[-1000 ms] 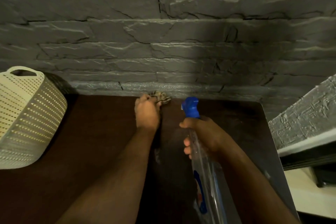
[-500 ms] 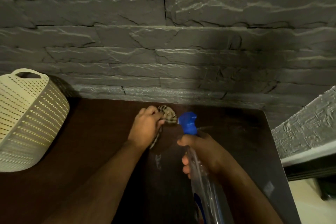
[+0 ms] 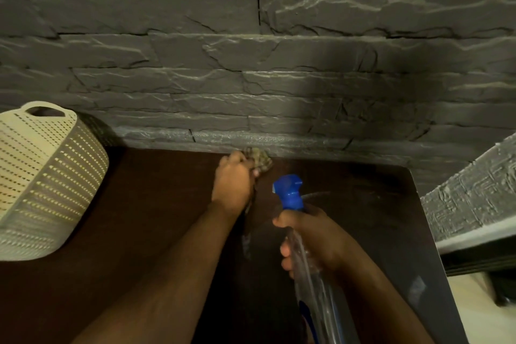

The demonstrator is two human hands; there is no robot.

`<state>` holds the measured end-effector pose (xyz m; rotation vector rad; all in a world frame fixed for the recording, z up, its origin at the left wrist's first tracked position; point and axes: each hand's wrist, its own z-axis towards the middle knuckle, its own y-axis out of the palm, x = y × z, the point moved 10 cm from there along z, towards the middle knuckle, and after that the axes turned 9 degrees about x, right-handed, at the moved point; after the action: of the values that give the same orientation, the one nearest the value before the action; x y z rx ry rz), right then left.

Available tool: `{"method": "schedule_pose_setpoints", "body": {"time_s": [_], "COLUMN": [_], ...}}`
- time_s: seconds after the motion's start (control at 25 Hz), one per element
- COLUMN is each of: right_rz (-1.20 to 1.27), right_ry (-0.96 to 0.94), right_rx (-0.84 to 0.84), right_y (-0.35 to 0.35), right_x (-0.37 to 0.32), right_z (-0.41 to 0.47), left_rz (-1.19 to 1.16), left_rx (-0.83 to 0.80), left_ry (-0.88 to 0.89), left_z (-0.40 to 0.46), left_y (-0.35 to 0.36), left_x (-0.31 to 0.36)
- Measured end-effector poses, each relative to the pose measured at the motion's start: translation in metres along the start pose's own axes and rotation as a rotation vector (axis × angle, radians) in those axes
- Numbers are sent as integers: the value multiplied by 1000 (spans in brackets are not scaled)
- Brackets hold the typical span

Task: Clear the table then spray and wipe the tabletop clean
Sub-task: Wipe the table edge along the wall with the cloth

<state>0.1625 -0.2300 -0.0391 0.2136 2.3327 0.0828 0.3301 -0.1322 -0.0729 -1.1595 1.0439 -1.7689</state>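
Note:
A dark brown tabletop (image 3: 156,220) runs up to a grey stone wall. My left hand (image 3: 233,183) grips a bunched patterned cloth (image 3: 258,160) and presses it on the table at the far edge, right by the wall. My right hand (image 3: 312,237) holds a clear spray bottle (image 3: 318,293) with a blue trigger head (image 3: 290,191), its nozzle pointing forward and to the left over the table, just right of the cloth. Wet streaks glint on the surface between my arms.
A cream perforated plastic basket (image 3: 42,181) stands on the table's left side against the wall. A grey textured ledge (image 3: 474,198) and a pale floor lie beyond the table's right edge.
My left hand pulled the cloth back toward me, then pushed it out again to the wall edge. The spray bottle stayed in my right hand, shifting only slightly.

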Motion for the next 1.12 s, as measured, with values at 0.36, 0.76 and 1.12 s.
{"method": "schedule_pose_setpoints", "body": {"time_s": [0.36, 0.76, 1.12], "right_rz": [-26, 53, 0], "right_ry": [-18, -15, 26], "right_rx": [91, 67, -1], "right_y": [-32, -44, -28], "right_x": [8, 27, 32], "right_z": [-3, -10, -21], "left_rz": [-162, -146, -175], "left_rx": [48, -28, 5], "left_ry": [71, 308, 211], "left_z": [-5, -15, -4], "left_y": [4, 24, 1], "left_x": [23, 82, -7]}}
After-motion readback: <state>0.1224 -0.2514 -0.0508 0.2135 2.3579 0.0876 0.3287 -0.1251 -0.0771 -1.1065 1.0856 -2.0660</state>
